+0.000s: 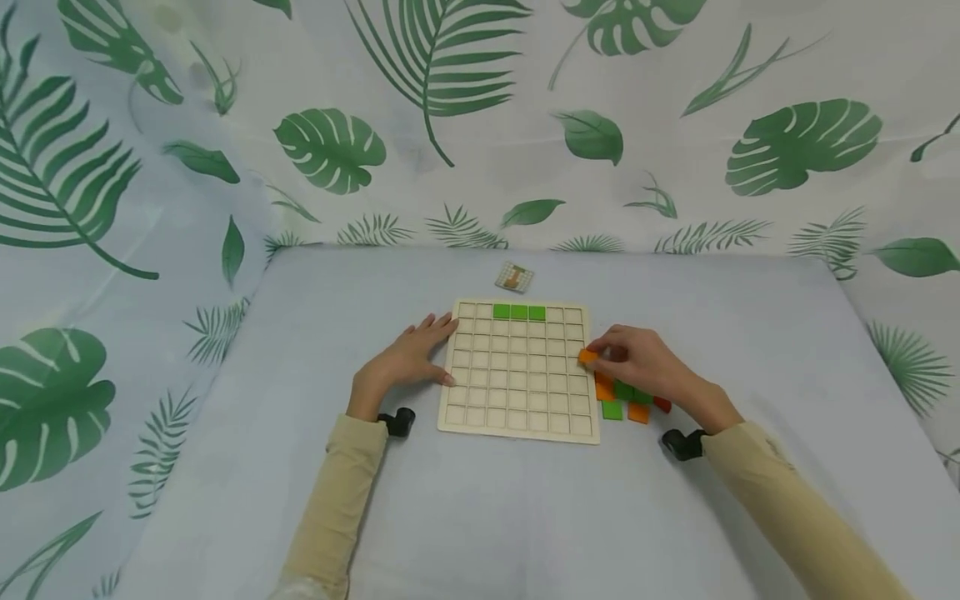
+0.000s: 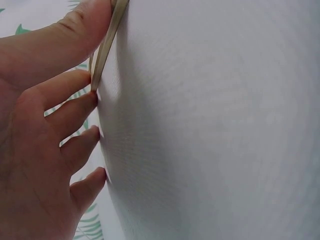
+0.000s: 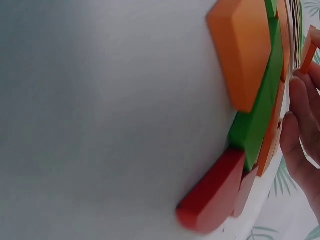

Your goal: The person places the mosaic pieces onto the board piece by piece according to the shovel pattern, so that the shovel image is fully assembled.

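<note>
A pale wooden grid board (image 1: 517,372) lies flat on the table, with three green square tiles (image 1: 519,312) side by side in its top row. My left hand (image 1: 403,360) rests at the board's left edge, fingers spread and thumb apart. In the left wrist view the thumb and fingertips touch the board's edge (image 2: 107,45). At the opposite side, my right hand (image 1: 645,362) pinches an orange square tile (image 1: 588,357) over the board's right edge. The right wrist view also has this orange tile (image 3: 308,52) between the fingers.
Beneath and beside the right hand lies a loose pile of tiles, including a green tile (image 1: 612,410), an orange tile (image 1: 638,413) and a red tile (image 1: 662,404). A small patterned card (image 1: 514,277) lies behind the board. Leaf-printed cloth (image 1: 465,192) surrounds the table.
</note>
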